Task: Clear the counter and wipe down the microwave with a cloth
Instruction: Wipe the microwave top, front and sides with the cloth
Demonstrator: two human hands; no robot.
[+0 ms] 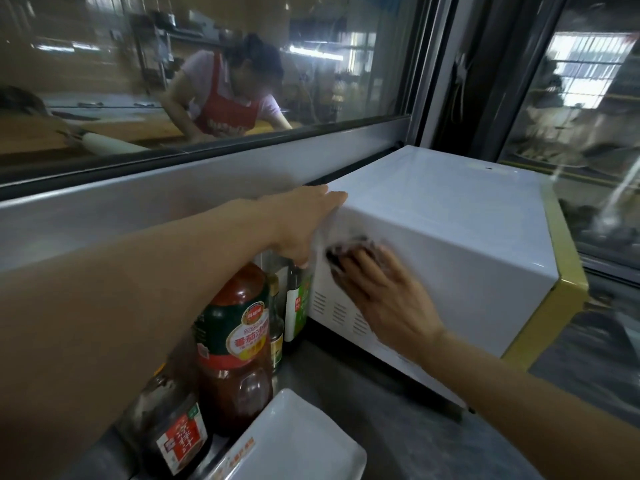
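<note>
White box-shaped microwave with a yellow-gold front frame (450,237) sits on the grey metal counter (398,431), at the right, close under the long window sill; its vented side panel faces the camera.

Left hand (304,223) reaches across to the microwave's rear upper corner — fingers laid over the top edge, thumb down the side panel; how tightly it holds cannot be told, as the fingertips blur into the white surface.

Right hand (377,289) lies flat against the side panel, fingers straight and slightly spread, pressing a dark crumpled cloth (346,251) to the panel just above the vent slots. Cloth is motion-blurred; only its upper part shows past the fingertips.

Beside the microwave's left end, under the left forearm — a tall clear bottle of red sauce with a red-and-green label (239,344), a green-and-white labelled bottle (299,306) nearly touching the microwave, a slim dark bottle between them, and a dark jar with a red-and-white label (173,431). White rectangular dish (294,441) at the bottom edge, near the jar.

Behind the glass, a person in a red apron (228,98) bends over a wooden table.
</note>
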